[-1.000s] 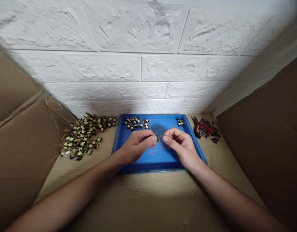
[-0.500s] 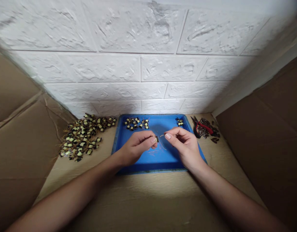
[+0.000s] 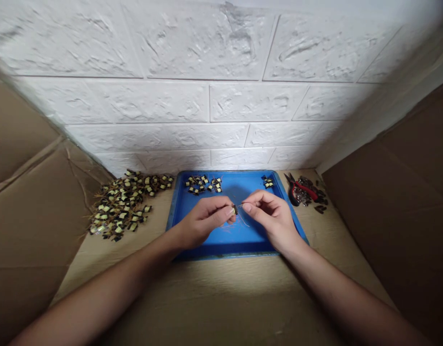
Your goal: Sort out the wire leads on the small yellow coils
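My left hand pinches a small dark-and-yellow part between thumb and forefinger, above the middle of the blue tray. My right hand, just beside it at the part's 3 o'clock, has thumb and forefinger pressed together on a thin wire; whether its tip touches the part, I cannot tell. Loose strands lie on the tray floor below the part.

Inside the tray, a cluster of like parts sits at 11 o'clock, a smaller group at 1 o'clock. Outside, at 9 to 10 o'clock, a large heap spreads over the table. At 2 o'clock, red-and-black pliers lie over brown bits.
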Available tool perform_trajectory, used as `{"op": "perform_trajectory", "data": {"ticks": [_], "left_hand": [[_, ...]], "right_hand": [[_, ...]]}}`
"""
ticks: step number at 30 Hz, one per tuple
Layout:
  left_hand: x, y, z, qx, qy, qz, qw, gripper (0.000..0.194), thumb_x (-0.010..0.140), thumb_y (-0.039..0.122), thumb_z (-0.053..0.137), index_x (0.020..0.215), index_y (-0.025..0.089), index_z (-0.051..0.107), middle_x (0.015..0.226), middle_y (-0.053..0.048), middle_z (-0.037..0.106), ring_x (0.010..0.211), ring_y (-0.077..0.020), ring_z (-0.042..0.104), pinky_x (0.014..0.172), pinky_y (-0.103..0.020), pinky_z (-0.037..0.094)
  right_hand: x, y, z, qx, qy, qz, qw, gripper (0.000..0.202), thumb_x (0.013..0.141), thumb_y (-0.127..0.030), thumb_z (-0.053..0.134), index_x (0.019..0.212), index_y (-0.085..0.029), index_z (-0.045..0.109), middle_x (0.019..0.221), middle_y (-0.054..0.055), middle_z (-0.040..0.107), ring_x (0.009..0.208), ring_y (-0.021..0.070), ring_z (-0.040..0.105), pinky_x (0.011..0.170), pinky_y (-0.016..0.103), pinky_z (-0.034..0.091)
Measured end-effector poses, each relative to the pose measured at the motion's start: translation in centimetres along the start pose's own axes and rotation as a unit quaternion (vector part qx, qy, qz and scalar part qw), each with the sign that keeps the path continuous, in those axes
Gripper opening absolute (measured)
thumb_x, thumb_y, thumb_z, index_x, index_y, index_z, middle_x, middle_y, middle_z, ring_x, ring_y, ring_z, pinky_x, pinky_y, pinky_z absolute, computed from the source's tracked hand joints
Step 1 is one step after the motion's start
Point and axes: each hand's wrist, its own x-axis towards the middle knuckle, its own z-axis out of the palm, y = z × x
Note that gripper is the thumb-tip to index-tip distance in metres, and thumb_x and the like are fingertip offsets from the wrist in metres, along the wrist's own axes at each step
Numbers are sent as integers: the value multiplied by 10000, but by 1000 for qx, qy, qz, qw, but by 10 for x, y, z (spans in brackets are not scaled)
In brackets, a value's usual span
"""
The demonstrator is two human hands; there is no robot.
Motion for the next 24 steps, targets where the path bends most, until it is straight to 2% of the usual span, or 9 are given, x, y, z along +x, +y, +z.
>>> {"op": "perform_trajectory", "data": {"ticks": [4, 10, 15, 20, 24], "left_hand": [[0, -2, 0, -13, -19, 5, 1000, 335, 982, 389, 476, 801, 133, 594, 769, -28, 570, 728, -135, 510, 688, -244, 421], [0, -4, -1, -10, -17, 7, 1000, 330, 991, 370, 471, 812, 124, 600, 778, -30, 573, 728, -129, 517, 686, -246, 420], [0, -3, -1, 7, 10, 12, 1000, 319, 994, 355, 471, 818, 126, 607, 793, -35, 583, 752, -133, 533, 692, -246, 424], [0, -4, 0, 17, 13, 21, 1000, 307, 991, 343, 486, 803, 129, 600, 776, -22, 577, 729, -119, 525, 679, -235, 418], [1, -5, 1, 37, 21, 27, 999, 307, 987, 340, 490, 796, 127, 603, 757, -16, 578, 712, -115, 522, 666, -233, 413]], "right_hand": [[1, 0, 2, -2, 4, 15, 1000, 171, 836, -368, 746, 839, -202, 705, 711, -6, 599, 661, 142, 482, 612, 282, 394], [1, 2, 3, 27, 35, 14, 999, 167, 834, -342, 750, 918, -219, 673, 751, -17, 570, 664, 137, 473, 613, 277, 374], [-3, 0, -1, 26, 46, -32, 998, 179, 882, -330, 672, 784, -213, 577, 729, -23, 499, 648, 138, 439, 615, 288, 342], [-5, -2, 0, -22, 18, -42, 999, 85, 879, -293, 683, 894, -210, 668, 767, -5, 553, 695, 153, 480, 639, 294, 379], [-4, -1, 2, -63, 16, -67, 996, 44, 883, -243, 681, 866, -203, 689, 779, 4, 571, 721, 158, 504, 666, 309, 397]]}}
